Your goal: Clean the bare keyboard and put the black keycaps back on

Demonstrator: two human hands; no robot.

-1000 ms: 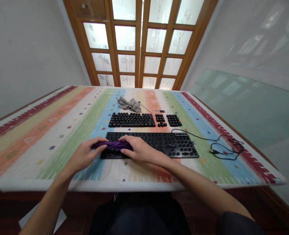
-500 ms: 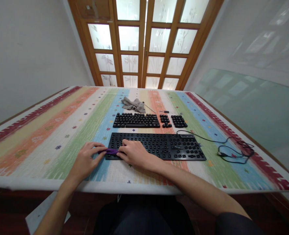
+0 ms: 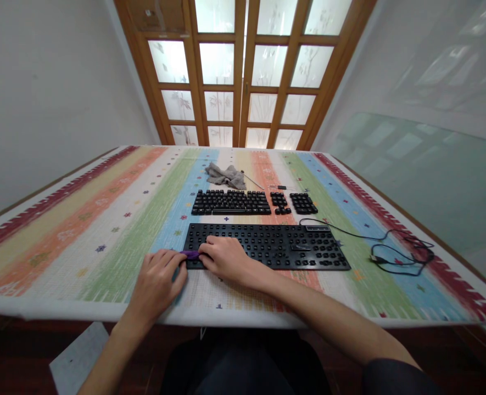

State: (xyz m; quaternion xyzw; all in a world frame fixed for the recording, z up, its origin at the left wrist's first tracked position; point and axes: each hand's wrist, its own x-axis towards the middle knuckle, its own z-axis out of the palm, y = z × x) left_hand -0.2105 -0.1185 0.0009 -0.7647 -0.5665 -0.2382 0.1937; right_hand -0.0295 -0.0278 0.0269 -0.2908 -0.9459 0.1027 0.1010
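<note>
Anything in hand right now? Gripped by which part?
Purple cloth: left hand holds its left end, right hand its right end. Fingers hide both ends; only the middle shows.

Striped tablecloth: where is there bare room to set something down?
The striped tablecloth is bare from its left edge to the main keycap block and left hand, and, far right, between numpad keycaps, cable and right edge. Crowded: the centre, grey cloth behind that block, then keyboard base under right hand and purple cloth.

Matt plastic keyboard base (image 3: 267, 253), purple cloth (image 3: 191, 254), wooden doors (image 3: 194, 60)
</note>
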